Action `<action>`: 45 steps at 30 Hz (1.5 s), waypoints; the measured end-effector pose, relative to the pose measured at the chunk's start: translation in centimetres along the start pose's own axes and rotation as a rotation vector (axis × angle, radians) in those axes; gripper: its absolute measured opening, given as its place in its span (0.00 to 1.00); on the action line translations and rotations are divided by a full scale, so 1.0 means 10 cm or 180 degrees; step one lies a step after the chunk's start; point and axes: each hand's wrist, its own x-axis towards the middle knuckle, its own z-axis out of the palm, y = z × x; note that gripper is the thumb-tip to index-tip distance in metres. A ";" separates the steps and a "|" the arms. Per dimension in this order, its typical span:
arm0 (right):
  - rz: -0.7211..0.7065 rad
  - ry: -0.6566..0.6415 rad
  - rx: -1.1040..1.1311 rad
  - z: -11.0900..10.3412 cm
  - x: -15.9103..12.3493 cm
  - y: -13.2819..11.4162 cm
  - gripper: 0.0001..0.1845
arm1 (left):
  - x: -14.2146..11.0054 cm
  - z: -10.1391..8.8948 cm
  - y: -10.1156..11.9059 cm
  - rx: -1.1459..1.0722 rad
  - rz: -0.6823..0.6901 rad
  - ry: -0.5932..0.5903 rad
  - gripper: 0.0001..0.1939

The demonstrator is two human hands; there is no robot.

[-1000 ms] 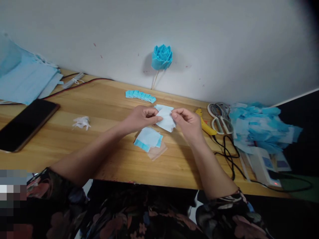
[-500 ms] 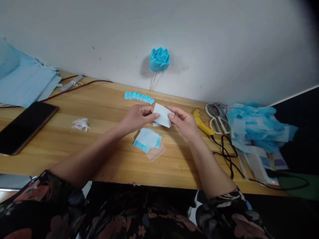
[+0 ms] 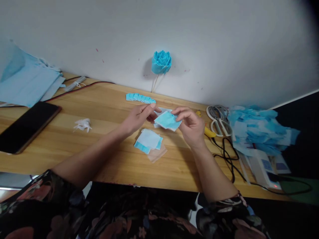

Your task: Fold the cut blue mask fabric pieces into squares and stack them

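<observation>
A square of blue mask fabric is pinched at its right side by my right hand, blue face up. My left hand is at the square's left edge, its fingers bent and loosely apart; I see nothing clearly held in them. White pieces show partly behind the square. Just in front lies a small stack of white-and-blue fabric squares, overlapping a clear plastic piece. Beyond my left hand is a row of folded blue pieces.
A blue fabric rose on a thin stick leans at the wall. Scissors, a yellow glue gun with a black cord, and blue scraps are right. A phone, white ties and masks are left.
The fabric square has turned over from its white face to its blue face. My left thumb has come off it, while my right hand has shifted slightly right, still pinching it.
</observation>
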 end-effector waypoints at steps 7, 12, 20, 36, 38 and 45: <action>-0.0083 -0.0242 -0.0284 0.02 -0.01 -0.08 0.08 | 0.00 0.04 -0.01 -0.0202 -0.0295 -0.0386 0.19; 0.0328 0.0085 0.0123 0.05 -0.02 0.01 0.10 | 0.03 0.05 -0.03 -0.0422 -0.0368 0.0189 0.13; 0.1179 -0.0174 0.0928 0.08 -0.01 0.07 0.28 | 0.03 0.04 -0.02 -0.0481 -0.0190 0.0523 0.13; 0.1183 -0.0075 0.0188 0.15 0.00 -0.13 0.21 | 0.01 0.07 0.03 -0.0221 -0.0031 0.0317 0.17; 0.1166 -0.0090 0.0193 0.16 0.00 -0.13 0.21 | 0.02 0.08 0.03 -0.0264 -0.0028 0.0332 0.14; 0.1236 -0.0084 0.0373 0.17 0.00 -0.12 0.21 | 0.01 0.09 0.01 -0.0210 -0.0144 0.0587 0.11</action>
